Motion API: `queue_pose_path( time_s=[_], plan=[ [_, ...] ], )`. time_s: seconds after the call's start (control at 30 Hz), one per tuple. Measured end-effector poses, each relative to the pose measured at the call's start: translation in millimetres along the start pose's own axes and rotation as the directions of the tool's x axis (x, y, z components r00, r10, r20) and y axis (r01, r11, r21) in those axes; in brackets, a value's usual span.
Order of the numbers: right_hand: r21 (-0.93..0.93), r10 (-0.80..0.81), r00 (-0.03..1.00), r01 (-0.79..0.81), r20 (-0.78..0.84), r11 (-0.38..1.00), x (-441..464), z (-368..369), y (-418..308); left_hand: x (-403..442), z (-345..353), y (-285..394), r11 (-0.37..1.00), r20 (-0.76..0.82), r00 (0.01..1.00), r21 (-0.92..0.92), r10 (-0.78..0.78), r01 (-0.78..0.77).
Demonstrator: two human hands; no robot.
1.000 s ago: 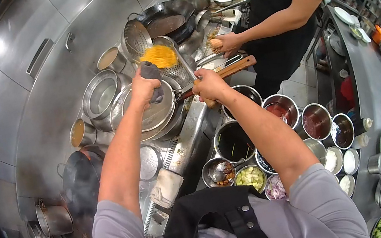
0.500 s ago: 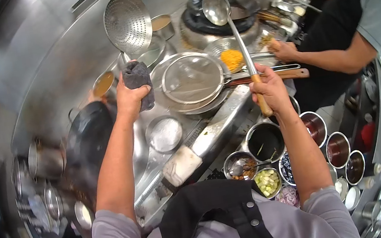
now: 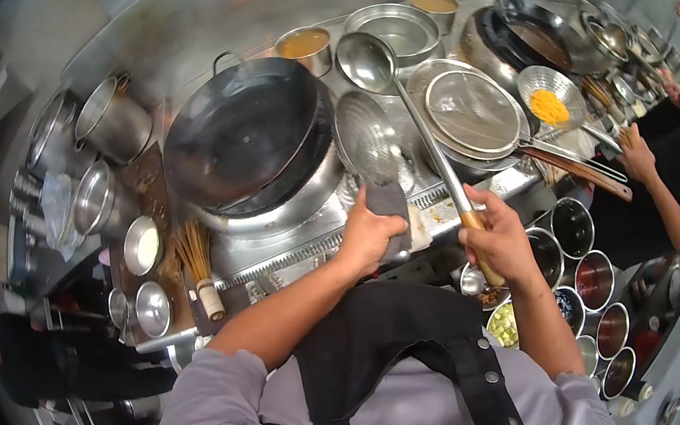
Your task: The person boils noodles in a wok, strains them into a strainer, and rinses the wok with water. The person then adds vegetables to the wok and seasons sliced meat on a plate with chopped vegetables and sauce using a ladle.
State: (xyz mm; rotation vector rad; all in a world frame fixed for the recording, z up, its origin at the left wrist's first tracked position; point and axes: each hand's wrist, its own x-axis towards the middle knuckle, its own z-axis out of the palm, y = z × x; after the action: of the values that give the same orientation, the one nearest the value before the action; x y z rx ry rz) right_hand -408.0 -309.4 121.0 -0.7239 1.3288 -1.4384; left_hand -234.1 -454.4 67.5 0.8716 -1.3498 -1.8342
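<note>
My left hand [image 3: 369, 236] is closed around a folded dark grey cloth [image 3: 391, 209] wrapped on the handle of a perforated skimmer [image 3: 365, 133]. The skimmer's bowl hangs just right of a large black wok [image 3: 243, 134] on the stove. In my right hand [image 3: 499, 236] is the wooden end of a long ladle [image 3: 368, 63]. The ladle's bowl is raised at the upper left of its shaft, above the skimmer. Right of the ladle shaft, round mesh strainers [image 3: 473, 111] rest on a pot.
Behind the stove stand a pot of brown liquid [image 3: 302, 42] and a wide metal pan [image 3: 393, 30]. A bamboo brush [image 3: 199, 266] lies at left. A co-worker's hand [image 3: 637, 155] is near a strainer of yellow shreds [image 3: 548, 106]. Several ingredient pots [image 3: 593, 279] line the lower right.
The view has swung left, bringing the wok into full sight. My left hand has lowered the skimmer from its raised position. The ladle stays raised in my right hand.
</note>
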Motion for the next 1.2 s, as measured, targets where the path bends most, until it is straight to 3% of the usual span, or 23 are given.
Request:
queue_pose_path(
  time_s=[0.07, 0.13, 0.17, 0.2, 0.27, 0.3, 0.37, 0.4, 0.47, 0.53, 0.57, 0.6, 0.67, 0.73, 0.8, 0.83, 0.87, 0.93, 1.0, 1.1, 1.17, 1.2],
  plan=[
    [-0.247, 0.004, 1.0, -0.01, -0.023, 0.969, -10, 8, 17, -6, -17, -6, 0.99, 0.062, 0.995, -0.108, -0.08, 0.086],
    [-0.169, 0.039, 0.999, -0.042, -0.021, 0.985, -25, 14, 30, 2, -36, -25, 0.779, 0.34, 0.854, -0.369, -0.394, 0.507],
    [-0.087, 0.067, 0.998, -0.068, -0.01, 0.994, -34, 17, 37, 6, -39, -38, 0.77, 0.348, 0.844, -0.365, -0.409, 0.523],
    [-0.137, 0.043, 0.998, -0.05, -0.052, 0.989, -40, 25, 48, 4, -43, -46, 0.765, 0.362, 0.838, -0.367, -0.407, 0.53],
    [-0.139, 0.09, 0.994, -0.097, -0.058, 0.986, -58, 32, 51, -8, -51, -63, 0.888, 0.285, 0.906, -0.25, -0.314, 0.386],
    [-0.154, 0.091, 0.994, -0.099, -0.056, 0.983, -65, 34, 57, -16, -61, -60, 0.888, 0.287, 0.903, -0.242, -0.319, 0.39],
    [-0.511, -0.023, 0.986, -0.066, -0.167, 0.857, -64, 35, 87, -34, -91, -43, 0.886, 0.232, 0.93, -0.308, -0.284, 0.347],
    [-0.542, -0.115, 0.985, 0.026, -0.13, 0.84, -57, 30, 106, -46, -111, -34, 0.883, 0.195, 0.944, -0.344, -0.265, 0.318],
    [-0.338, -0.03, 0.981, -0.037, -0.192, 0.94, -38, 66, 84, -72, -158, -24, 0.897, 0.135, 0.964, -0.355, -0.23, 0.264],
    [-0.637, -0.13, 0.97, -0.031, -0.204, 0.77, 5, 92, 85, -101, -206, -28, 0.827, 0.146, 0.946, -0.46, -0.29, 0.325],
    [-0.774, -0.256, 0.954, 0.045, -0.153, 0.632, 35, 92, 94, -120, -218, -25, 0.809, 0.015, 0.944, -0.511, -0.329, 0.291],
    [-0.669, -0.158, 0.967, -0.016, -0.198, 0.743, 63, 101, 86, -137, -236, -25, 0.809, 0.002, 0.947, -0.52, -0.32, 0.274],
    [-0.577, 0.005, 0.996, -0.056, -0.09, 0.815, 116, 94, 58, -172, -281, -22, 0.799, -0.072, 0.962, -0.575, -0.264, 0.177],
    [-0.827, -0.201, 0.968, -0.011, -0.15, 0.562, 121, 148, 51, -201, -330, -4, 0.868, -0.254, 0.957, -0.496, -0.14, -0.005],
    [-0.953, -0.435, 0.9, 0.13, -0.002, 0.273, 120, 193, 59, -217, -379, 14, 0.939, -0.621, 0.769, -0.155, 0.149, -0.307],
    [-0.918, -0.506, 0.85, 0.309, 0.147, 0.25, 127, 212, 64, -220, -415, 13, 0.953, -0.692, 0.69, -0.01, 0.211, -0.301],
    [-0.909, -0.499, 0.846, 0.342, 0.186, 0.24, 124, 249, 53, -226, -451, 12, 0.955, -0.743, 0.611, 0.131, 0.273, -0.267],
    [-0.619, -0.237, 0.91, 0.407, 0.341, 0.672, 101, 353, 10, -244, -488, 32, 0.96, -0.798, 0.565, 0.056, 0.208, -0.274],
    [-0.44, -0.091, 0.819, 0.394, 0.566, 0.807, 101, 437, -7, -260, -500, 41, 0.959, -0.785, 0.585, 0.042, 0.206, -0.28],
    [-0.508, 0.046, 0.754, 0.395, 0.655, 0.766, 118, 557, 7, -281, -470, 43, 0.989, -0.827, 0.558, -0.016, 0.068, -0.145],
    [-0.559, 0.115, 0.721, 0.415, 0.683, 0.718, 132, 619, 18, -301, -453, 31, 0.984, -0.752, 0.659, -0.113, 0.003, -0.134],
    [-0.569, 0.137, 0.709, 0.419, 0.692, 0.708, 141, 645, 25, -304, -456, -4, 0.985, -0.758, 0.652, -0.122, -0.013, -0.123]
  ],
)
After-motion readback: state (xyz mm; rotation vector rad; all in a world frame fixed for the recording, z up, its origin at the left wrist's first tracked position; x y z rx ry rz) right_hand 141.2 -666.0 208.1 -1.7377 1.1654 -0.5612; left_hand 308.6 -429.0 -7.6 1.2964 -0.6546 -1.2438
